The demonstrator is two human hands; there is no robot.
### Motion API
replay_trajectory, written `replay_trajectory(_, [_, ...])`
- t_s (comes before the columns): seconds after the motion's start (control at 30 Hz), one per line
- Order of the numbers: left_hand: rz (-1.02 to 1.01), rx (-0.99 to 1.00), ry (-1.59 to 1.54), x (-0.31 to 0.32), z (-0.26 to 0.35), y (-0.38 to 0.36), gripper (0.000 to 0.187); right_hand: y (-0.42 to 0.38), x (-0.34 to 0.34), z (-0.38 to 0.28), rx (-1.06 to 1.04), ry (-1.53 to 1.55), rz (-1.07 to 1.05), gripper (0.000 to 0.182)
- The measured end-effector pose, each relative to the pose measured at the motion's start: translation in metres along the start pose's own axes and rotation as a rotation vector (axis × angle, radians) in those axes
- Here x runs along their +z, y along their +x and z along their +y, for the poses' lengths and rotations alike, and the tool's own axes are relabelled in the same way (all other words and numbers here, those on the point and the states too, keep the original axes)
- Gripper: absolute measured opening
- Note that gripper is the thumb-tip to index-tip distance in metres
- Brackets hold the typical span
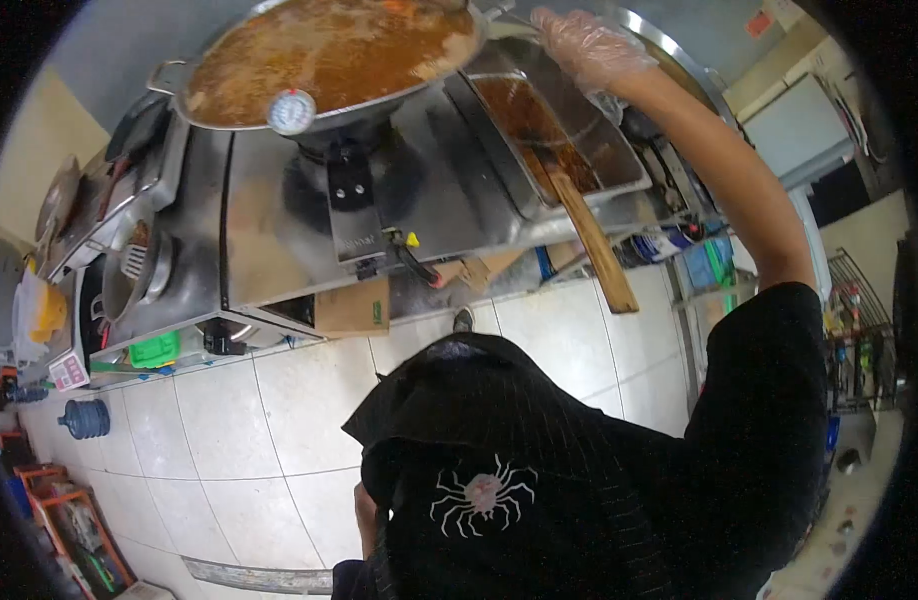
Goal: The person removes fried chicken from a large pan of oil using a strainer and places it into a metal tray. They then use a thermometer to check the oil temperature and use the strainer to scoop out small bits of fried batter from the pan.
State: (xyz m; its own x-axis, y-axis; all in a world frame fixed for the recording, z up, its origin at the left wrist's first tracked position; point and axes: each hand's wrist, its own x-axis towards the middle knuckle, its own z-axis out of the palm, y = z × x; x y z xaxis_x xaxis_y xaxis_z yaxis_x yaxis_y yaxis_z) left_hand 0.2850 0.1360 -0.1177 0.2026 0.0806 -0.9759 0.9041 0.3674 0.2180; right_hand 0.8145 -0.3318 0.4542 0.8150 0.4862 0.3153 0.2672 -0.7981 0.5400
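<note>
My right hand (591,50), in a clear plastic glove, reaches to the far side of the stove. Its fingers are closed round a thin metal handle (517,17) that runs toward a wide pan (324,122) of bubbling orange-brown liquid. A dial thermometer (292,112) is at the pan's near rim. Just below the hand, a rectangular metal tray (629,180) holds dark brown sauce, and a wooden-handled tool (594,240) rests in it, its handle sticking out over the near edge. My left hand (364,515) hangs low at my side, mostly hidden by my black shirt.
A large round pot (659,35) stands behind my right arm. Pans and a slotted spatula (135,260) lie at the left end of the steel counter (269,220). Beneath are a cardboard box (351,308) and a green basket (156,349). A blue water jug (85,419) sits on the tiled floor.
</note>
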Motion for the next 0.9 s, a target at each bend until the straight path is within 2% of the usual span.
replay_trajectory(0.07, [-0.003, -0.013, 0.03, -0.005, 0.002, -0.004, 0.029, -0.027, -0.024, -0.009, -0.109, -0.183, 0.043, 0.014])
replay_trajectory(0.1, [-0.003, -0.02, 0.044, -0.008, 0.006, -0.003, 0.029, -0.035, -0.029, -0.014, 0.002, -0.087, 0.021, 0.018])
replay_trajectory(0.13, [-0.006, -0.023, 0.06, -0.01, 0.009, -0.002, 0.029, -0.042, -0.034, -0.022, 0.011, -0.087, 0.009, 0.018])
replay_trajectory(0.2, [-0.01, -0.024, 0.089, -0.013, 0.018, -0.001, 0.029, -0.052, -0.041, -0.03, 0.313, 0.178, -0.212, 0.027])
replay_trajectory(0.27, [-0.017, -0.017, 0.114, -0.019, 0.032, 0.002, 0.03, -0.064, -0.008, -0.018, 0.294, 0.201, -0.231, 0.033])
replay_trajectory(0.33, [-0.021, 0.0, 0.141, -0.023, 0.052, 0.002, 0.03, -0.069, 0.03, -0.007, 0.111, 0.482, 0.071, 0.034])
replay_trajectory(0.37, [-0.028, 0.018, 0.159, -0.023, 0.065, 0.004, 0.031, -0.066, 0.01, -0.025, 0.309, 0.584, -0.088, 0.047])
replay_trajectory(0.4, [-0.029, 0.044, 0.183, -0.022, 0.08, 0.006, 0.031, -0.064, 0.0, -0.03, 0.451, 0.89, -0.318, 0.043])
replay_trajectory(0.47, [-0.019, 0.109, 0.217, -0.016, 0.106, 0.007, 0.032, -0.067, 0.02, -0.03, 0.647, 1.662, -0.339, 0.045])
replay_trajectory(0.5, [0.038, 0.17, 0.261, -0.007, 0.115, 0.003, 0.035, -0.067, 0.022, -0.03, 0.618, 1.674, -0.332, 0.045])
replay_trajectory(0.57, [0.089, 0.244, 0.343, 0.014, 0.14, -0.019, 0.04, -0.077, 0.021, -0.033, 0.865, 2.184, -0.192, 0.056])
replay_trajectory(0.6, [0.103, 0.255, 0.328, 0.026, 0.15, -0.038, 0.04, -0.083, 0.021, -0.03, 0.841, 2.199, -0.191, 0.056])
replay_trajectory(0.67, [0.0, 0.718, 0.619, 0.059, 0.169, -0.075, 0.041, -0.096, 0.02, -0.02, 0.853, 2.339, -0.09, 0.063])
replay_trajectory(0.73, [-0.064, 0.72, 0.546, 0.11, 0.196, -0.136, 0.04, -0.113, 0.012, -0.009, 0.835, 2.323, -0.076, 0.063])
replay_trajectory(0.8, [-0.13, 0.706, 0.486, 0.161, 0.216, -0.167, 0.04, -0.136, 0.004, 0.004, 0.934, 2.345, 0.007, 0.054])
replay_trajectory(0.83, [-0.178, 0.694, 0.475, 0.184, 0.223, -0.174, 0.039, -0.147, 0.003, 0.012, 0.942, 2.371, -0.012, 0.04])
replay_trajectory(0.9, [-0.315, 0.713, 0.484, 0.235, 0.24, -0.201, 0.038, -0.173, 0.012, 0.028, 0.99, 2.357, -0.012, 0.034])
